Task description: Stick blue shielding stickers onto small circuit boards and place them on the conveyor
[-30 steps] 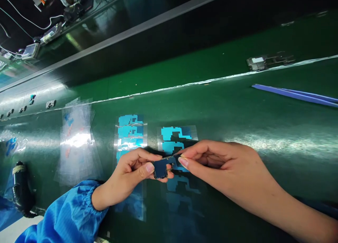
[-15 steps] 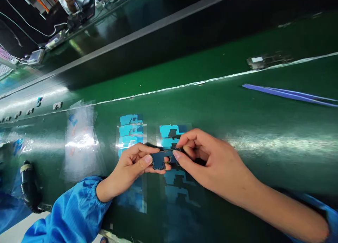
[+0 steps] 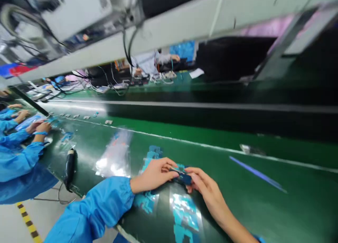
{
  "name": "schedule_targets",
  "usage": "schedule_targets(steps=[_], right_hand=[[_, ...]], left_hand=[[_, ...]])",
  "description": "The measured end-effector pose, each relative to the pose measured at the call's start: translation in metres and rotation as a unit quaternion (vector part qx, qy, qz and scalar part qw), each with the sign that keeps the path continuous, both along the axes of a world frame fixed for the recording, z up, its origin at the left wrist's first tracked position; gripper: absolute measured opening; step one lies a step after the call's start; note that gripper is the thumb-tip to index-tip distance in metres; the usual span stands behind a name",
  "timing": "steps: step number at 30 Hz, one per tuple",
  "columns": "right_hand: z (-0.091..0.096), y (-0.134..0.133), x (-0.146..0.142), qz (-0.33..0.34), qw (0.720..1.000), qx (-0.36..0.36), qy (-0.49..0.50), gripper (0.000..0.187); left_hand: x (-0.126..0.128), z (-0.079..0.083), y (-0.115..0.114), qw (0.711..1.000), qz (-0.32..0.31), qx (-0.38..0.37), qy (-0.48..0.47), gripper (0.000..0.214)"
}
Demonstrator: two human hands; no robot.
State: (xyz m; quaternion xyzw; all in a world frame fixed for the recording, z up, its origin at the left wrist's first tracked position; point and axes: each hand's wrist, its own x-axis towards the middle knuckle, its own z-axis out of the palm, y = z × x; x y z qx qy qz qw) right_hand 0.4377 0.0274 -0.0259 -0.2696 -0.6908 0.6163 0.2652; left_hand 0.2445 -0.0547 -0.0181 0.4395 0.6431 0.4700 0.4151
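My left hand (image 3: 154, 176) and my right hand (image 3: 204, 185) both pinch a small dark blue circuit board (image 3: 182, 176) by its edges, above the green bench mat (image 3: 264, 204). Under and behind my hands lie clear film sheets carrying cyan cut-out shapes (image 3: 185, 213) (image 3: 150, 158). A blue sleeve (image 3: 97, 204) covers my left forearm. Part of the board is hidden by my fingers. A pair of blue tweezers (image 3: 257, 174) lies on the mat to the right of my right hand.
A stack of clear film (image 3: 114, 155) and a black cylindrical tool (image 3: 69, 169) lie to the left. Another board (image 3: 249, 149) rests near the mat's white line. Co-workers' blue-sleeved arms (image 3: 23, 137) work at the far left, with cables and equipment beyond the bench.
The view has swung upward and tilted, showing much more of the room and co-workers. Both hands still hold the board, which looks smaller and sits lower in the picture.
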Motion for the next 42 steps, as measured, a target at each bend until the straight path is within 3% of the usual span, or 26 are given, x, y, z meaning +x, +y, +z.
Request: schedule_targets(steps=[3, 6, 9, 11, 14, 15, 18, 20, 22, 25, 27, 29, 31, 35, 39, 42], right_hand=[[-0.007, -0.001, -0.002, -0.034, 0.999, 0.017, 0.039, 0.040], [-0.018, -0.007, 0.000, -0.083, 0.994, 0.055, 0.040, 0.035], [-0.025, -0.005, 0.010, -0.097, 0.982, 0.156, 0.031, 0.026], [-0.026, 0.004, 0.017, -0.066, 0.953, 0.294, 0.036, 0.020], [-0.032, 0.021, 0.026, -0.015, 0.878, 0.479, 0.021, 0.026], [-0.035, 0.024, 0.028, -0.014, 0.868, 0.497, 0.017, 0.030], [-0.046, 0.019, 0.026, 0.021, 0.874, 0.485, -0.025, 0.040], [-0.051, 0.008, 0.015, 0.061, 0.874, 0.478, -0.054, 0.043], [-0.052, -0.004, -0.002, 0.093, 0.868, 0.482, -0.076, 0.044], [-0.052, -0.020, -0.034, 0.100, 0.856, 0.496, -0.105, 0.054], [-0.054, -0.029, -0.051, 0.090, 0.850, 0.505, -0.117, 0.074], [-0.059, -0.038, -0.058, 0.091, 0.845, 0.513, -0.116, 0.092], [-0.064, -0.046, -0.058, 0.095, 0.843, 0.519, -0.108, 0.094], [-0.066, -0.049, -0.050, 0.085, 0.843, 0.525, -0.079, 0.074], [-0.056, -0.040, -0.047, 0.081, 0.843, 0.532, -0.019, 0.038], [-0.049, -0.035, -0.048, 0.072, 0.842, 0.534, 0.028, 0.023]], left_hand=[[-0.037, 0.030, 0.064, 0.988, 0.054, 0.018, 0.144, 0.019], [-0.072, 0.056, 0.121, 0.962, 0.081, -0.011, 0.259, 0.024], [-0.084, 0.067, 0.143, 0.926, 0.096, -0.025, 0.364, 0.037], [-0.077, 0.064, 0.132, 0.904, 0.081, -0.020, 0.419, 0.038], [-0.051, 0.047, 0.075, 0.889, -0.003, -0.005, 0.458, 0.037], [-0.041, 0.040, 0.047, 0.888, -0.039, -0.002, 0.458, 0.040], [-0.020, 0.023, -0.045, 0.892, -0.112, -0.003, 0.437, 0.051], [-0.018, 0.014, -0.096, 0.905, -0.115, 0.003, 0.409, 0.060], [-0.026, 0.004, -0.126, 0.926, -0.096, -0.001, 0.365, 0.078], [-0.048, -0.010, -0.136, 0.944, -0.062, -0.010, 0.323, 0.092], [-0.060, -0.015, -0.128, 0.946, -0.060, -0.006, 0.319, 0.106], [-0.067, -0.016, -0.117, 0.942, -0.100, -0.001, 0.320, 0.125], [-0.068, -0.016, -0.110, 0.936, -0.141, 0.001, 0.321, 0.128], [-0.062, -0.019, -0.109, 0.931, -0.123, 0.022, 0.342, 0.099], [-0.057, -0.028, -0.112, 0.917, -0.098, 0.056, 0.383, 0.042], [-0.054, -0.036, -0.108, 0.914, -0.094, 0.073, 0.388, 0.028]])
